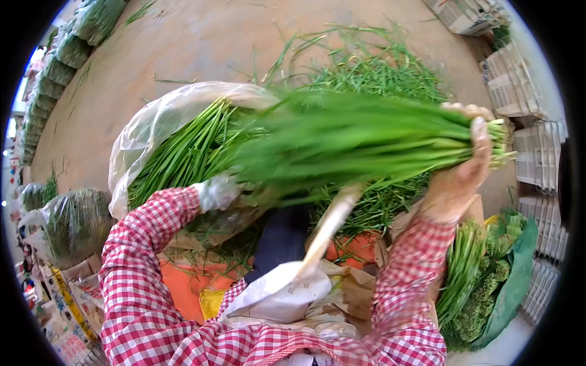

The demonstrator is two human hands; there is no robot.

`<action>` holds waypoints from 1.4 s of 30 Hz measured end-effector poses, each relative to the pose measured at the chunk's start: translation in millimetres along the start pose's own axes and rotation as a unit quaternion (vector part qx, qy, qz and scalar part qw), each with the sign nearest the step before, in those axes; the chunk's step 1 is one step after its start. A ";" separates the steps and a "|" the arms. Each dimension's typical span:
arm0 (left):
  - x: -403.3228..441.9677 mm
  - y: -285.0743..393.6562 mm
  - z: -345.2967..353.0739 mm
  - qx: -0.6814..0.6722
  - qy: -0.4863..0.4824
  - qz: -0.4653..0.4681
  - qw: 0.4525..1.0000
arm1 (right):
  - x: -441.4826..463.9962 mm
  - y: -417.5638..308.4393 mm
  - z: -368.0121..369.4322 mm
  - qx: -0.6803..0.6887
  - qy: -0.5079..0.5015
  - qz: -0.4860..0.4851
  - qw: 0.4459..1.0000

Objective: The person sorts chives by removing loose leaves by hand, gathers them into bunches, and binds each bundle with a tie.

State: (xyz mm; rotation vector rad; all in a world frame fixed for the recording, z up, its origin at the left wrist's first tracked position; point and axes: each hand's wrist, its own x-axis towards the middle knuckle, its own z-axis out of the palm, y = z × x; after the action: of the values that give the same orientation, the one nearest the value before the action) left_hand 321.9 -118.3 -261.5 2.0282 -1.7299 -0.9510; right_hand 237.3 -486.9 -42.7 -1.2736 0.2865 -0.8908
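My right hand (473, 146) is wrapped round the pale stem end of a big bunch of garlic chives (360, 134). The bunch lies nearly level, its leaf tips pointing left and smeared by motion. Below those tips is my left hand (218, 193) in a whitish glove; its fingers are blurred and partly hidden, so I cannot tell if it grips anything. Just beyond the left hand, more chives (183, 152) lie inside a clear plastic bag (137, 137). A pale strip (332, 229) stands up near my lap, blurred.
Loose green leaves (378, 73) are heaped on the floor ahead. White plastic crates (510, 79) line the right side. Flower-headed stems (482, 287) lie at my lower right. Filled plastic bags stand at left, one a bulging bag (79, 226); others form a row (58, 73) farther off.
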 end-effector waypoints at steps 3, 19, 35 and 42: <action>-20.6 28.4 -19.0 0.215 0.019 -0.013 0.976 | 47.9 -20.7 -30.8 0.063 0.056 -0.049 0.995; -112.1 338.2 -144.6 0.170 0.464 -0.041 0.868 | -202.5 -151.5 88.1 0.342 -0.246 0.076 0.904; -88.4 377.5 28.7 -0.667 0.101 -0.126 0.728 | -260.5 -70.7 -28.6 0.225 -0.240 0.368 0.870; -123.4 377.5 77.3 -0.716 0.207 -0.169 0.645 | -187.1 -63.7 -102.0 0.281 -0.078 0.267 0.919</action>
State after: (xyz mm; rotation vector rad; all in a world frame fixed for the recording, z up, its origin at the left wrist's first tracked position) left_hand -18.9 -70.2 -49.0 1.1616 0.0003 -1.1825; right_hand 24.6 -427.1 -68.4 -0.6684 0.2122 -0.3521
